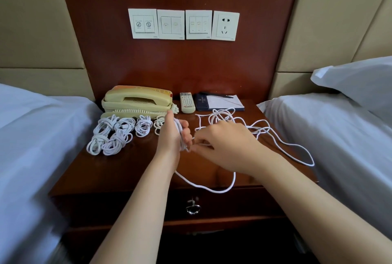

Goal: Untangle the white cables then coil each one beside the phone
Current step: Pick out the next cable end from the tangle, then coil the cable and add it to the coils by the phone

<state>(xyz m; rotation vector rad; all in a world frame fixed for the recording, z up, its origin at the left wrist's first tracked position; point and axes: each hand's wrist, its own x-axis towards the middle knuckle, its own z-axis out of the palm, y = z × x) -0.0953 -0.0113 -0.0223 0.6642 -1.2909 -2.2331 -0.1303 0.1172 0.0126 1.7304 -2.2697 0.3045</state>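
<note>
A cream phone point(137, 100) stands at the back left of the wooden nightstand point(131, 170). In front of it lie several coiled white cables point(112, 134). My left hand point(172, 136) is upright over the middle of the nightstand, with white cable wound round its palm and fingers. Just to its right, my right hand point(224, 147) pinches the same cable near the left palm. A loop of that cable point(212, 189) hangs over the front edge. A loose tangle of white cable point(254, 128) spreads to the right, one loop reaching the right bed.
A remote control point(187, 102) and a dark notepad folder with a pen point(218, 101) lie behind the hands. Beds with white sheets flank the nightstand, a pillow point(358, 81) on the right one. Wall switches and a socket point(226, 26) sit above. A drawer pull point(193, 207) is below.
</note>
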